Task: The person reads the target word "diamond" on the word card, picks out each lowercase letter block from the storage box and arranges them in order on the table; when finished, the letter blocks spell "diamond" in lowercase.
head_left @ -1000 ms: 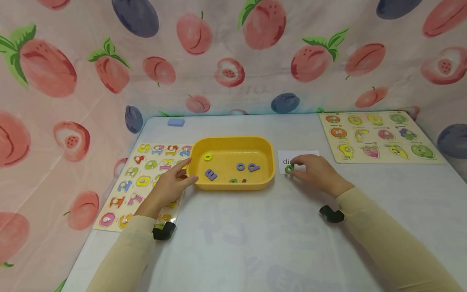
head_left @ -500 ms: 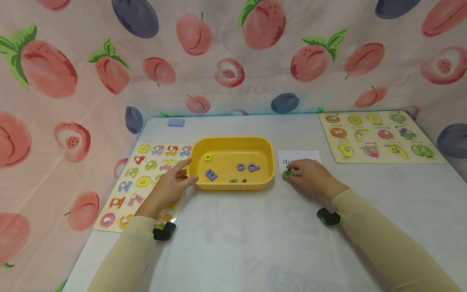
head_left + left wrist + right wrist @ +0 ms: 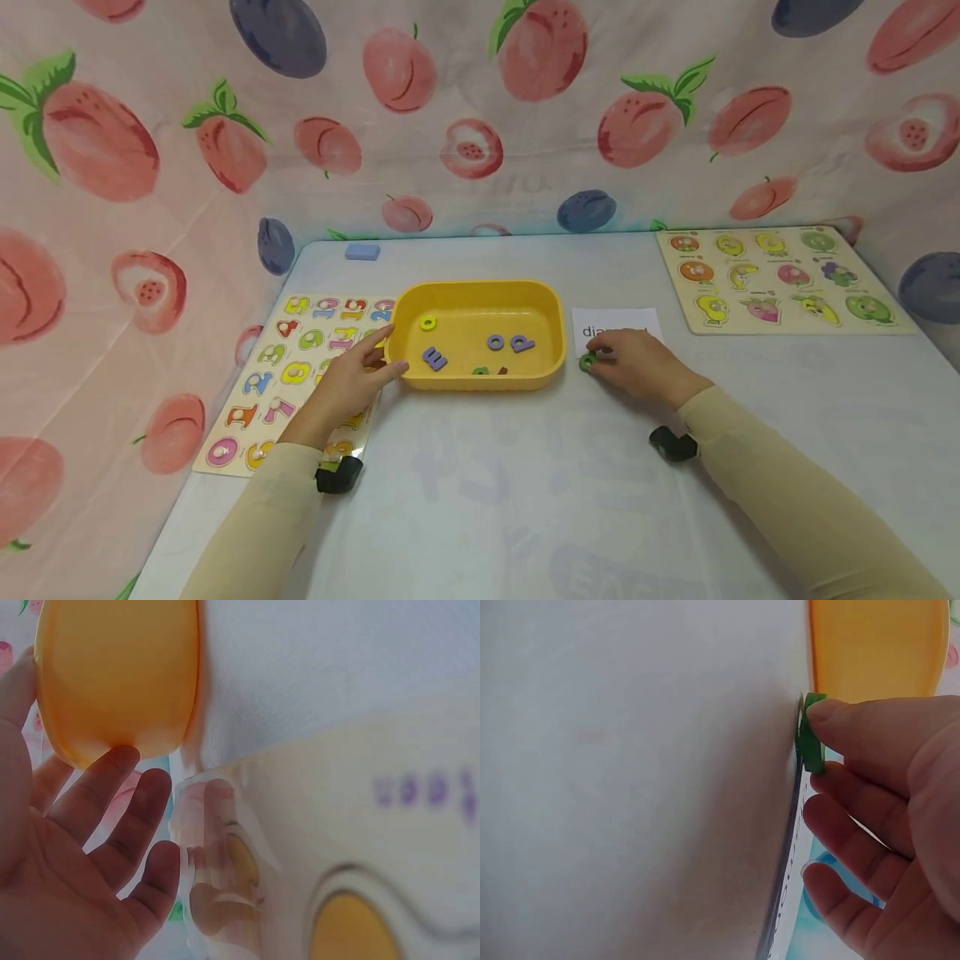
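Observation:
My right hand (image 3: 641, 362) pinches a small green letter piece (image 3: 588, 362) with a round hole between thumb and index finger, at the lower left corner of a white card (image 3: 618, 318). In the right wrist view the letter piece (image 3: 814, 735) stands edge-on. The card shows printed text starting "dia"; the hand covers part of it. At the yellow tray's (image 3: 480, 383) left end is my left hand (image 3: 348, 387), its thumb and fingertips resting against the wall with the fingers relaxed. Inside the tray lie a yellow letter (image 3: 427, 323), a purple m (image 3: 433, 358) and several others.
A number puzzle board (image 3: 247, 400) lies under my left forearm, its far corner beside the tray. At the back right is a fruit puzzle board (image 3: 780, 325). A small blue block (image 3: 362, 252) sits near the table's back left corner. A fruit-patterned cloth (image 3: 472, 100) hangs behind.
My right hand has moved slightly left and toward me with the green letter, from over the card's text to its lower left corner. The left hand and tray stay in place.

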`<control>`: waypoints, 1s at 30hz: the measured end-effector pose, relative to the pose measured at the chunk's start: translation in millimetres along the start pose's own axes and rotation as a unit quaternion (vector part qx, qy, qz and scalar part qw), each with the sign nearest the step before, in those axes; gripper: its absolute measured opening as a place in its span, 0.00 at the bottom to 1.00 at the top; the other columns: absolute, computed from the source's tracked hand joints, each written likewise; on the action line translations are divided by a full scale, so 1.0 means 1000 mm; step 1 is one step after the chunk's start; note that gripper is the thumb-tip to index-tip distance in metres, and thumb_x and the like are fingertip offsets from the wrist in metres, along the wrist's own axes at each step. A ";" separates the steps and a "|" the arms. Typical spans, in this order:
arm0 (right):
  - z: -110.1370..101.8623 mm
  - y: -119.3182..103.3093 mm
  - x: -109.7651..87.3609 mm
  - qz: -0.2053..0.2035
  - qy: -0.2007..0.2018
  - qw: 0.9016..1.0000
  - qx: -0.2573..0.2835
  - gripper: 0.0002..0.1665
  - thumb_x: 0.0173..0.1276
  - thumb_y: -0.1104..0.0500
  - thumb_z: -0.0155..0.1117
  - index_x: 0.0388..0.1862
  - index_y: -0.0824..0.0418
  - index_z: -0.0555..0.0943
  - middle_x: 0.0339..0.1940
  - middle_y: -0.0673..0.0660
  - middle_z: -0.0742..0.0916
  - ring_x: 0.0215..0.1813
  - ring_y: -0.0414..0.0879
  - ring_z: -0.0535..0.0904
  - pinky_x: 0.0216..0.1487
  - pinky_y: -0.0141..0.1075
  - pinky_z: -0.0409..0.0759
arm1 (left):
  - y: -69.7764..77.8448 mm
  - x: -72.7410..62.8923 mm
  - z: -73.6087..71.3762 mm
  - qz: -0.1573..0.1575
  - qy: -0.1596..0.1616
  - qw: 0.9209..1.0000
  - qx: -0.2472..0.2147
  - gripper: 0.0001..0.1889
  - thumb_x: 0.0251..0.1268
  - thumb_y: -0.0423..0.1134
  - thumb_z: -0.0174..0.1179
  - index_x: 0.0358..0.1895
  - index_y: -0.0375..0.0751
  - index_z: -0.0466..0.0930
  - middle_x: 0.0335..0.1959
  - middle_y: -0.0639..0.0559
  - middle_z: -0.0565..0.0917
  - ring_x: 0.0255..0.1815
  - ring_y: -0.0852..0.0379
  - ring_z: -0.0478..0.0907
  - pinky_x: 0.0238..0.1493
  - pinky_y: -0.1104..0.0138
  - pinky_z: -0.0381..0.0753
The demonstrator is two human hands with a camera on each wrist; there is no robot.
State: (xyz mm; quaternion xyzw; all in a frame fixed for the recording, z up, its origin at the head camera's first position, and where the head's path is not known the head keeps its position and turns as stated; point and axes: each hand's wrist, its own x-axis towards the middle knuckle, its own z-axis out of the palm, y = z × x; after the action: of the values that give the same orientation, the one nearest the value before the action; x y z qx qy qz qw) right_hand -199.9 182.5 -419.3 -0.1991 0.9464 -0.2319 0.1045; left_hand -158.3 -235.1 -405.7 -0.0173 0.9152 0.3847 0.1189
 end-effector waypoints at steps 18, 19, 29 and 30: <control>0.000 0.000 0.001 0.003 -0.013 1.000 -0.014 0.22 0.68 0.57 0.68 0.58 0.66 0.81 0.54 0.62 0.86 0.57 0.58 0.80 0.63 0.55 0.74 | -0.001 -0.001 -0.001 -0.003 0.000 1.000 0.002 0.40 0.68 0.60 0.61 0.80 0.65 0.53 0.70 0.38 0.72 0.70 0.41 0.68 0.71 0.41 0.59; 0.000 0.000 0.001 0.003 -0.014 1.000 -0.015 0.23 0.68 0.57 0.68 0.59 0.66 0.80 0.55 0.62 0.85 0.57 0.58 0.80 0.63 0.55 0.74 | -0.001 -0.001 -0.001 -0.003 0.000 1.000 0.001 0.40 0.68 0.60 0.61 0.80 0.65 0.53 0.70 0.38 0.72 0.70 0.41 0.68 0.71 0.41 0.59; -0.027 -0.021 0.002 -0.023 0.014 0.999 -0.028 0.26 0.71 0.55 0.66 0.63 0.66 0.78 0.59 0.64 0.83 0.61 0.60 0.77 0.63 0.57 0.73 | 0.002 -0.002 -0.001 -0.005 -0.003 1.000 -0.001 0.40 0.69 0.59 0.61 0.80 0.65 0.54 0.71 0.37 0.70 0.70 0.41 0.67 0.71 0.41 0.59; -0.031 -0.025 0.003 -0.036 0.019 0.999 -0.033 0.26 0.70 0.55 0.67 0.63 0.66 0.78 0.58 0.64 0.84 0.59 0.60 0.78 0.62 0.56 0.74 | 0.002 -0.002 -0.001 -0.005 -0.002 1.000 -0.001 0.40 0.69 0.59 0.61 0.80 0.65 0.53 0.71 0.37 0.70 0.70 0.41 0.67 0.71 0.41 0.59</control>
State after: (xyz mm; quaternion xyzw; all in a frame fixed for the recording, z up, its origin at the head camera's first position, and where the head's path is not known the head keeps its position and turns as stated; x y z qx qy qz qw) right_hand -203.9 173.2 -380.5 -0.2319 0.9477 -0.2077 0.0710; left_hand -156.8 -234.6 -403.1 -0.0210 0.9144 0.3851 0.1230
